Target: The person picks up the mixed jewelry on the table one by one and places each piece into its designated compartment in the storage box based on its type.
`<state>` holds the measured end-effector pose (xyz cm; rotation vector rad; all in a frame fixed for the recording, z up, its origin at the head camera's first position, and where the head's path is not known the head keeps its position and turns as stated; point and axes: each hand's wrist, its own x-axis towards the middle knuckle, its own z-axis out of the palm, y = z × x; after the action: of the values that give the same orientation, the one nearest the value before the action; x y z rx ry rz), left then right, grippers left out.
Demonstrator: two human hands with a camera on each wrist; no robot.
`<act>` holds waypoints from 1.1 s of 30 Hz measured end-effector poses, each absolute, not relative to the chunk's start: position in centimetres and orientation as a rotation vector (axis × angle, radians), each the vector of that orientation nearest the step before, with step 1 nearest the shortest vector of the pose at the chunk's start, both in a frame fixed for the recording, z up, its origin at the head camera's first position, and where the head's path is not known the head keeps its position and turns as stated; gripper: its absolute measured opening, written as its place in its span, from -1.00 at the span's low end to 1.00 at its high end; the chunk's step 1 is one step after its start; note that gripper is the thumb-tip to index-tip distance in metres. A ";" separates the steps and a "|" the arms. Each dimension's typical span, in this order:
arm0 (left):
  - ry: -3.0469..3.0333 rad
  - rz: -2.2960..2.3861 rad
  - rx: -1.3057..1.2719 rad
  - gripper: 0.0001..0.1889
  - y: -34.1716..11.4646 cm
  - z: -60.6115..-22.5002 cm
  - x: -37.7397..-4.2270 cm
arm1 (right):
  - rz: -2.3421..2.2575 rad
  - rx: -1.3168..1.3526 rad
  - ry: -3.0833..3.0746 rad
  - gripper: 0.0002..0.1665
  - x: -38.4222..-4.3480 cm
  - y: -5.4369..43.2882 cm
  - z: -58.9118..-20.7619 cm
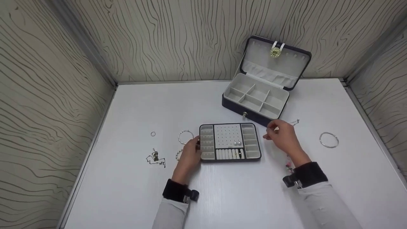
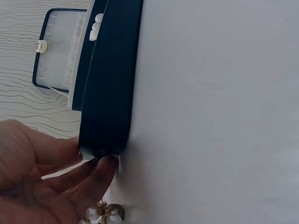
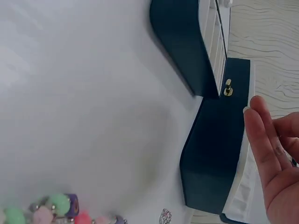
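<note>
My left hand (image 1: 189,155) grips the left edge of a dark blue jewelry tray (image 1: 229,160), its thumb against the side and fingertips at the bottom edge in the left wrist view. Two pearl stud earrings (image 1: 237,143) sit on the tray's perforated panel. Rings (image 1: 240,154) stand in the roll slots below them. My right hand (image 1: 283,136) hovers to the right of the tray, close to the front corner of an open jewelry box (image 1: 237,108). Two of its fingers (image 3: 262,140) stretch out straight in the right wrist view, and nothing shows in them.
Left of the tray lie a bracelet (image 1: 180,140), a pearl bracelet (image 1: 177,155), a small ring (image 1: 153,134) and a chain necklace (image 1: 155,156). Rightward are a silver bangle (image 1: 329,147), a sparkly chain (image 1: 296,121) and a colored bead bracelet (image 3: 58,204). The box lid (image 1: 273,65) stands raised behind.
</note>
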<state>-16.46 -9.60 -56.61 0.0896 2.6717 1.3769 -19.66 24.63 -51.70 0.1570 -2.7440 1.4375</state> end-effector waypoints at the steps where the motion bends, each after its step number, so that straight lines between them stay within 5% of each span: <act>1: 2.669 1.383 0.091 -0.42 -9.6 -56.6 -16.5 | 1.440 0.149 -2.747 -0.94 -19.6 24.3 -51.6; 33: 2.699 1.349 0.103 -0.42 -9.4 -56.4 -16.5 | 1.639 -0.054 -2.862 -0.90 -16.1 16.4 -52.9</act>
<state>-16.51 -9.41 -56.44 0.1029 2.6990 1.3486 -16.07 16.37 -52.86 -0.0544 -2.8616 1.6388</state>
